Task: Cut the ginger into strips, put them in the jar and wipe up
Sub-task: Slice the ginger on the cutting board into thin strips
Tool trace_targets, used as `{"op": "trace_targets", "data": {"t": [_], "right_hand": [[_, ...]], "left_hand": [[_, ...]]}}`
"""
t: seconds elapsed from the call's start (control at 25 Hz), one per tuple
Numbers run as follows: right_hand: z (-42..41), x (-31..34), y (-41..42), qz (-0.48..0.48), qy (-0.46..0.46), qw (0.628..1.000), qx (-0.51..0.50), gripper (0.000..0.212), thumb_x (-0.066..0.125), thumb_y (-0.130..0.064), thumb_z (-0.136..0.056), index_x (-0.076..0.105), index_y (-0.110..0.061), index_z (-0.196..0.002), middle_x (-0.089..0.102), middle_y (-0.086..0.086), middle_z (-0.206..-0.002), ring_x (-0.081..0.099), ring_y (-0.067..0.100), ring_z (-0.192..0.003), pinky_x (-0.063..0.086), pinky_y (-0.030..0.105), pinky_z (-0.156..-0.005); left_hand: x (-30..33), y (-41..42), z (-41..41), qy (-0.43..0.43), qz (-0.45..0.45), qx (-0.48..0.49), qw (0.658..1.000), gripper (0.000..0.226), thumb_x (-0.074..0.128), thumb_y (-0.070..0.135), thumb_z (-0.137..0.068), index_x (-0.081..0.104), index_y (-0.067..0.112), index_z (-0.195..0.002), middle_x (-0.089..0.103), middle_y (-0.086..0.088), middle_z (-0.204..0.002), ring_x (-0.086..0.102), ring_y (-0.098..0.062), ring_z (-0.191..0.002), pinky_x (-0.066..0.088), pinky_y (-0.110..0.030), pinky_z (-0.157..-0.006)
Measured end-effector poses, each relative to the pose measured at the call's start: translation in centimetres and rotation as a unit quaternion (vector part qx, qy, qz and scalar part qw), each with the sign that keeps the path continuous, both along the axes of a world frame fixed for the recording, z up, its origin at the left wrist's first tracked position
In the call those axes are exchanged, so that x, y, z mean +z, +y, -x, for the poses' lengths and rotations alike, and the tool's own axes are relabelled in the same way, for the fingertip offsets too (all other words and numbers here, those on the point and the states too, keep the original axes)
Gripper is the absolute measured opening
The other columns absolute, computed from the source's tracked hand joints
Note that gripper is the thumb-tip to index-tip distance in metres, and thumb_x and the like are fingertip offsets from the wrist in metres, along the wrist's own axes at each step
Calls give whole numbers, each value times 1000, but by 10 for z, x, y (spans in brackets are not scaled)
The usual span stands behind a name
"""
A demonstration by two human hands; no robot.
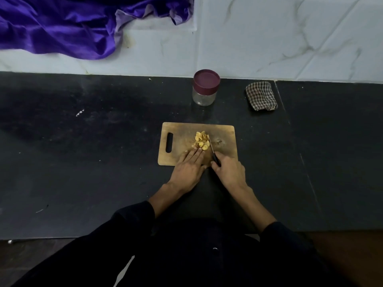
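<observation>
— Ginger (201, 141)?
— Heaped mid cutting board (182, 131), near the worktop (103, 162) front edge.
— Hands?
— Left hand (189, 169) flat, fingers (194, 153) straight, touching the pile; right hand (228, 170) gripping knife (213, 151).
— Jar (205, 88)?
— Lidded, at back edge — beside checked cloth (261, 96).

Home kitchen: black stone counter (103, 141), marble-look wall tiles (269, 38), chopping board (186, 131).

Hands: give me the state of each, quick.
Left hand: open, straight fingers resting at the ginger on the board.
Right hand: closed round the knife.
</observation>
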State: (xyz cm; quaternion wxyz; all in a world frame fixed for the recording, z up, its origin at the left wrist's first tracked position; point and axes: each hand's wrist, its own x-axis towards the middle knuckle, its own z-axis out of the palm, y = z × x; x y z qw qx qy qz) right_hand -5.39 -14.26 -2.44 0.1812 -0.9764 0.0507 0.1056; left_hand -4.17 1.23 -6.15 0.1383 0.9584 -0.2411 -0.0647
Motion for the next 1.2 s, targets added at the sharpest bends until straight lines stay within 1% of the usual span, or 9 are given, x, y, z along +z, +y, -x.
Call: {"op": "trace_targets", "data": {"t": [0.24,0.4,0.56,0.64,0.72,0.84,0.92,1.08,1.2], "right_hand": [[-19,3,29,-12,-5,999,44,21,58,-29,-97,65,-19,-113,71,4,-100,67,24,-92,54,38,-77],[-25,2,34,-20,7,999,50,22,57,-31,-97,64,-21,-115,71,4,-101,67,25,-94,55,41,-81],[-23,-1,29,-20,-12,998,53,28,56,-33,-98,61,-24,-124,71,4,-105,67,26,-98,55,41,-84],[-22,-2,24,-34,-16,998,41,30,57,-32,-98,61,-22,-126,70,5,-108,67,27,-100,54,41,-86],[-23,-2,21,-60,-12,998,34,32,58,-30,-98,61,-21,-128,70,5,-110,67,25,-103,55,42,-88],[-22,-1,12,-80,-5,996,40,30,60,-29,-97,61,-22,-126,70,2,-109,66,21,-102,55,43,-88],[-19,1,7,-87,-8,995,45,30,60,-29,-97,61,-22,-126,69,1,-109,65,20,-103,54,42,-87],[-11,3,-11,-109,13,993,36,30,59,-33,-98,60,-25,-127,68,-1,-108,64,21,-100,54,40,-83],[-8,2,-26,-135,26,990,29,25,60,-34,-97,61,-28,-121,69,-2,-101,66,23,-95,56,45,-82]], "left_hand": [[0,27,-13,14,40,48,998,52,30,32,-103,23,10,-149,21,-4,-157,10,-14,-146,3,-28,-118],[-1,35,-15,22,71,58,996,52,35,30,-102,25,11,-149,22,-4,-157,11,-14,-146,11,-31,-119],[0,39,-9,1,109,84,991,49,42,30,-100,37,9,-144,34,-8,-151,26,-19,-142,24,-36,-117],[1,39,-8,-20,125,93,988,43,47,27,-98,47,10,-138,47,-9,-142,40,-22,-134,33,-38,-111],[5,41,-7,-49,140,115,982,35,52,22,-95,55,10,-127,58,-8,-126,52,-23,-117,43,-39,-101],[12,34,-13,-65,168,147,972,25,59,17,-91,63,9,-115,60,-8,-111,57,-21,-97,50,-39,-85],[13,25,-22,-60,180,167,968,26,62,19,-89,65,9,-113,59,-10,-108,56,-24,-93,50,-40,-80],[8,9,-35,-47,130,182,973,27,61,30,-90,66,17,-113,55,-10,-114,54,-24,-99,49,-40,-81],[4,3,-35,-54,88,206,973,30,60,32,-90,64,18,-116,53,-9,-117,53,-25,-103,48,-39,-84]]}}
